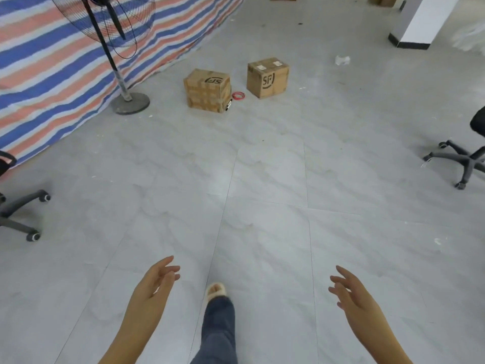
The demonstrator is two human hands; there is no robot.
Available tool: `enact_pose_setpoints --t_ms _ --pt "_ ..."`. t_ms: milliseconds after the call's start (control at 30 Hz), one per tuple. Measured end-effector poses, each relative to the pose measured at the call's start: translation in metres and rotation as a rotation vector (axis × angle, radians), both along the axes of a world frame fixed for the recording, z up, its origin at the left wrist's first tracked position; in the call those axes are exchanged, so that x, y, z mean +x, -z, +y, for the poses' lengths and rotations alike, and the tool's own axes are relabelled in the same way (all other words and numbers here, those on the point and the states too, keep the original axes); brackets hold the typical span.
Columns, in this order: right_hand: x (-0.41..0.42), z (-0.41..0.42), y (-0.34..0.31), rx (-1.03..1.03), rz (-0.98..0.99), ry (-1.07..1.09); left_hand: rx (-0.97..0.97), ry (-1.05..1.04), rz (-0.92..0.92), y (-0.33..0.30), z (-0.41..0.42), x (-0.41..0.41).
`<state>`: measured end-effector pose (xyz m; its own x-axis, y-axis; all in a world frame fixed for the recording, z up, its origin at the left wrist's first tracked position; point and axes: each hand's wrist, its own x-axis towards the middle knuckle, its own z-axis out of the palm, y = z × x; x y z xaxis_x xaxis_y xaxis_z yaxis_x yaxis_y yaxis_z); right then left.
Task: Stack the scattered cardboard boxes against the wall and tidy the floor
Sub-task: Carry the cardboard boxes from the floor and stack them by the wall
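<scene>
Head view: two boxes sit on the floor (pixel 262 179) well ahead of my hands, both out of reach. The left box (pixel 207 90) is far ahead of my left hand (pixel 153 281), taped and turned so its printed logo faces up. The right box (pixel 267 78) stands just beyond it, between my two hands in line but farther off, its logo on the side facing me. The two are apart, with a red coil (pixel 238 95) of wire lying on the floor in the gap between them and a dark pen (pixel 228 104) touching or just beside the left box's near corner.

My left hand is open, fingers loosely spread, holding nothing. My right hand (pixel 353 291) is the same: fingers relaxed and spread, empty. Both palms face inward. My foot (pixel 216 291) is forward between them, so I judge I am on the approach step, walking toward the boxes with nothing picked up.

Farther out, ahead and to the left of my left hand, a striped tarp (pixel 52 74) hangs like a wall, with a fan (pixel 123 82) standing in front of it. A chair base (pixel 21 214) sits to the left of my left hand, another chair (pixel 462 158) off to the right of my right hand, and a scrap (pixel 342 59) of white litter lies far ahead on the right.

Next I would need to close the gap, crouch, and take the nearer left box by its two sides, minding the pen and coil.
</scene>
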<state>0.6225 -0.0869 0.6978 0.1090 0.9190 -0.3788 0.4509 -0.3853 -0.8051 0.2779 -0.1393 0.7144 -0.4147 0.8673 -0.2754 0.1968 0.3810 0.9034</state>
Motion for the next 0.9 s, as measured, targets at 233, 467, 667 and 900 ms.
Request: enact_pose_setpoints --t_ms 233,467,667,900 --pt "-0.03 0.156 0.005 0.035 -0.016 0.047 -0.005 -0.053 -0.044 0.015 0.156 -0.044" --pt "-0.058 0.306 -0.012 0.09 -0.004 0.052 0.053 0.064 0.03 -0.02 0.348 -0.071" --pt "-0.054 0.405 0.005 0.008 -0.009 0.084 0.04 0.095 0.013 -0.017 0.463 -0.059" --pt "-0.009 0.577 0.01 -0.026 -0.012 0.052 -0.045 -0.048 -0.029 0.009 0.59 -0.03"
